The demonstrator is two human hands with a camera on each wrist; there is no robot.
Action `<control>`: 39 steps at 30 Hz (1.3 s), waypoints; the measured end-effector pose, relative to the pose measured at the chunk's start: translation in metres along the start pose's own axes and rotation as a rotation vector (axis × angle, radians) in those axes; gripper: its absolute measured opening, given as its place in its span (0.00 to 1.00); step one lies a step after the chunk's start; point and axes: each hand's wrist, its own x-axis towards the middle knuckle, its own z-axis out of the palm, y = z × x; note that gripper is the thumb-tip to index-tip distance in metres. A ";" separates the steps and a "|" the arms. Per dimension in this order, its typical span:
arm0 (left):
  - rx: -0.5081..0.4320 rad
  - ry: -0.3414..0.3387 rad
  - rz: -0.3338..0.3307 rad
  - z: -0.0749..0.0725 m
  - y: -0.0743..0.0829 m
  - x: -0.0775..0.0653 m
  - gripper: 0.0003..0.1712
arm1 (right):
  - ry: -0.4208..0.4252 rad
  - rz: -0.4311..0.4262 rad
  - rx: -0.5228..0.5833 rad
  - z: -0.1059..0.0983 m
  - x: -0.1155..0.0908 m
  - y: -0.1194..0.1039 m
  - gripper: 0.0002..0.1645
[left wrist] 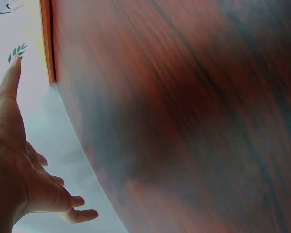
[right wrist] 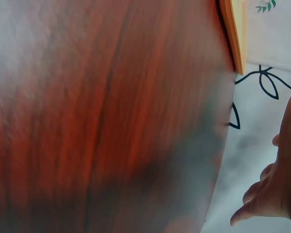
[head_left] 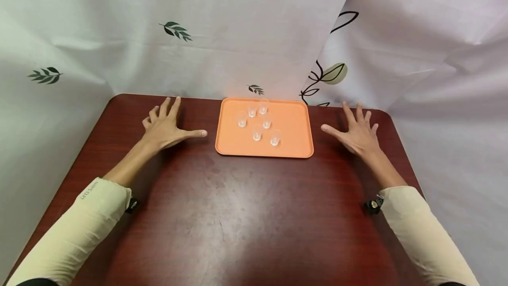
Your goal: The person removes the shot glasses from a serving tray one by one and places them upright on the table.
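Note:
An orange tray (head_left: 293,122) lies at the far edge of the table, with several small clear cups (head_left: 257,133) standing on its left and middle part. To the left of the tray my left hand (head_left: 163,130) is spread, thumb pointing toward the tray and apart from it. On the other side, my right hand (head_left: 359,133) is likewise spread, its thumb apart from the tray's right edge. Neither hand holds anything. In the left wrist view the left hand (left wrist: 24,170) shows at the left side; the right wrist view has the right hand (right wrist: 276,179) at its right side.
A dark red wooden table (head_left: 238,215) spreads in front of the tray. White cloth (head_left: 222,21) with leaf prints hangs behind the table's far edge and along both sides. Each wrist carries a small black device (head_left: 373,205) below the sleeve cuff.

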 end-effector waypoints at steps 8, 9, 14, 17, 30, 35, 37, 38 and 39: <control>-0.151 -0.041 -0.009 0.000 0.007 -0.006 0.86 | -0.003 -0.010 0.060 0.003 -0.006 -0.006 0.73; -0.172 -0.052 -0.011 0.000 0.008 -0.007 0.85 | -0.007 -0.008 0.065 0.003 -0.007 -0.006 0.73; -0.243 -0.093 -0.004 -0.002 0.013 -0.010 0.84 | -0.019 0.000 0.097 0.005 -0.015 -0.008 0.72; -0.287 -0.097 0.011 -0.001 0.015 -0.010 0.83 | -0.016 -0.005 0.112 0.006 -0.019 -0.011 0.71; -0.482 -0.167 0.040 0.008 0.028 -0.010 0.69 | -0.019 -0.030 0.144 0.011 -0.038 -0.021 0.73; -0.501 -0.201 0.042 0.013 0.036 -0.009 0.63 | 0.008 -0.069 0.153 0.015 -0.041 -0.029 0.71; -0.499 -0.208 0.043 0.015 0.038 -0.008 0.62 | 0.016 -0.091 0.160 0.016 -0.042 -0.033 0.70; -0.504 -0.213 0.045 0.015 0.039 -0.007 0.61 | 0.019 -0.101 0.164 0.017 -0.042 -0.035 0.70; -0.517 -0.222 0.044 0.016 0.039 -0.006 0.61 | 0.022 -0.109 0.169 0.019 -0.042 -0.037 0.70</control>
